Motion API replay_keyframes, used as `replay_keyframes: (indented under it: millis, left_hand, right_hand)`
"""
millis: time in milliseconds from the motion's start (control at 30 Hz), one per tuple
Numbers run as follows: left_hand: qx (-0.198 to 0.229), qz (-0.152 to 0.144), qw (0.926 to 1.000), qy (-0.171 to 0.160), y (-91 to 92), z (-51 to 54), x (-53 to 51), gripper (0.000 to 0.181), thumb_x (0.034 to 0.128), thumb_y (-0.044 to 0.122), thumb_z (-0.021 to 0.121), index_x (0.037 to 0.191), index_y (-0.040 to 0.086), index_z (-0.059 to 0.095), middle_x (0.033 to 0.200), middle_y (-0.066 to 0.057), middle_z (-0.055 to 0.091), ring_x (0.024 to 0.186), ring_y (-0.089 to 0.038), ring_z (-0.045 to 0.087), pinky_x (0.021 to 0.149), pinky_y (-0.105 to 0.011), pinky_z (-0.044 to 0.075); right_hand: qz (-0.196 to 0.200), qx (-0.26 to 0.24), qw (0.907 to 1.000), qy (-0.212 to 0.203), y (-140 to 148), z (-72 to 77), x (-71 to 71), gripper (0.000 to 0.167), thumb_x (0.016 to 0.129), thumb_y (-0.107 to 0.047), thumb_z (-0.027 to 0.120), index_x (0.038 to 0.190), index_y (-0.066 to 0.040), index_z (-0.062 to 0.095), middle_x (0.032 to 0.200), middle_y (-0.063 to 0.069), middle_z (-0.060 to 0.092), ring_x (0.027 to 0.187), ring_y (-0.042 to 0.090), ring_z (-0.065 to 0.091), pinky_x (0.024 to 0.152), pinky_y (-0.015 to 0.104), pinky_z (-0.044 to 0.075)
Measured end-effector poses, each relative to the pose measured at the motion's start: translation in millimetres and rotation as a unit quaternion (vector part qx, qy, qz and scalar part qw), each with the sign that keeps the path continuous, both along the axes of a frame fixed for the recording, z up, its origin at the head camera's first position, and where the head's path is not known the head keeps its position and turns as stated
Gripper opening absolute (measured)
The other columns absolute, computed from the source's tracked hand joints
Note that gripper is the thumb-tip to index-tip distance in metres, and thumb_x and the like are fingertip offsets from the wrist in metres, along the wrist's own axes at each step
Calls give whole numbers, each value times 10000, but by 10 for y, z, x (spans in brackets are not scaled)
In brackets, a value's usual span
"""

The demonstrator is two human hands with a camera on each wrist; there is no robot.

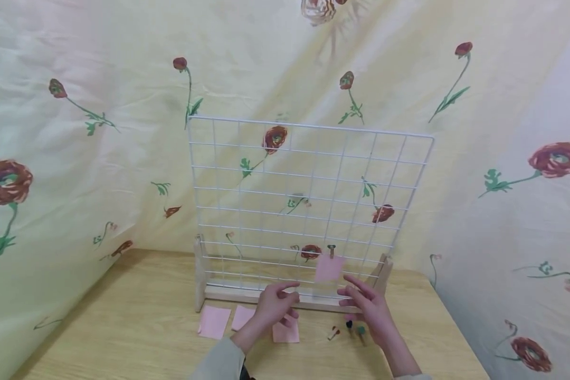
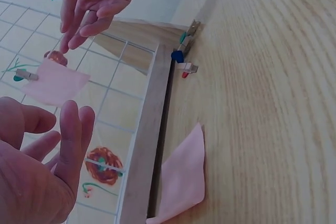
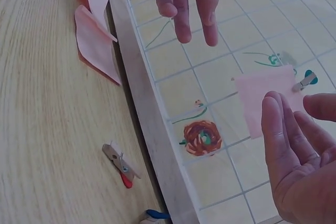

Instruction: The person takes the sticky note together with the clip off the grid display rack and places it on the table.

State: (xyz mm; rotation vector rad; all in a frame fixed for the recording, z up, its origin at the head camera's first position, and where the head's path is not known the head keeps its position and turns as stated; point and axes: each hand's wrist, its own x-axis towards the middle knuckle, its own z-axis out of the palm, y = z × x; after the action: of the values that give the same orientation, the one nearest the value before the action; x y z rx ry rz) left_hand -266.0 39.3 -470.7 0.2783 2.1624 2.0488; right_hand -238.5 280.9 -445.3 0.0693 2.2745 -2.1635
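A pink paper square hangs on the lower right of a white wire grid, held by a small wooden clothespin with a green decoration. To the left of that paper is my left hand, fingers relaxed and holding nothing. My right hand is just right of and below the paper, its fingers loosely extended and apart from it. Several more pink paper squares lie on the table by the grid's base, one partly hidden under the left hand. Loose clothespins, one with a red tip, lie near the right hand.
The grid stands in a wooden base with upright side supports on a light wooden table. Flower-printed fabric surrounds the table at the back and sides. A blue-tipped clothespin lies close to the base.
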Motion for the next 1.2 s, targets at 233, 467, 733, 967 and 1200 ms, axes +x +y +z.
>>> replay_keyframes:
  millis: [233, 467, 733, 967, 1200]
  left_hand:
    - [-104, 60, 9997, 214, 10, 107, -103, 373, 893, 123, 640, 1265, 104, 622, 873, -80, 705, 553, -159, 660, 430, -313, 553]
    - [-84, 33, 9995, 304, 45, 163, -155, 369, 890, 116, 653, 1258, 118, 630, 918, -162, 693, 570, -200, 664, 438, -323, 555]
    - [-199, 78, 9989, 415, 129, 113, -207, 353, 897, 139, 657, 1249, 121, 635, 962, -142, 695, 545, -136, 638, 456, -345, 561]
    - [-187, 22, 9994, 295, 197, 106, -250, 356, 908, 138, 645, 1264, 125, 625, 987, -165, 681, 555, -139, 634, 461, -304, 551]
    - [-221, 31, 9993, 309, 252, 114, -261, 354, 908, 154, 649, 1262, 144, 629, 964, -118, 703, 556, -131, 639, 446, -277, 536]
  right_hand:
    - [81, 42, 9997, 216, -31, 113, -88, 459, 982, -214, 557, 1421, -122, 460, 1113, 92, 687, 857, 169, 667, 670, 345, 600]
    - [113, 23, 9993, 360, -63, 221, -146, 465, 978, -182, 564, 1428, -133, 457, 1020, -27, 715, 813, 137, 671, 652, 325, 599]
    - [-101, -83, 9988, 480, -120, 289, -202, 433, 986, -160, 550, 1410, -110, 478, 996, 9, 716, 751, 131, 660, 621, 303, 594]
    - [-353, -353, 9968, 618, -198, 380, -258, 407, 989, -109, 533, 1393, -82, 487, 881, -45, 713, 673, 105, 637, 563, 260, 576]
    - [-306, -334, 9970, 624, -245, 439, -312, 410, 994, -83, 512, 1403, -99, 484, 886, -42, 714, 667, 96, 630, 558, 244, 570]
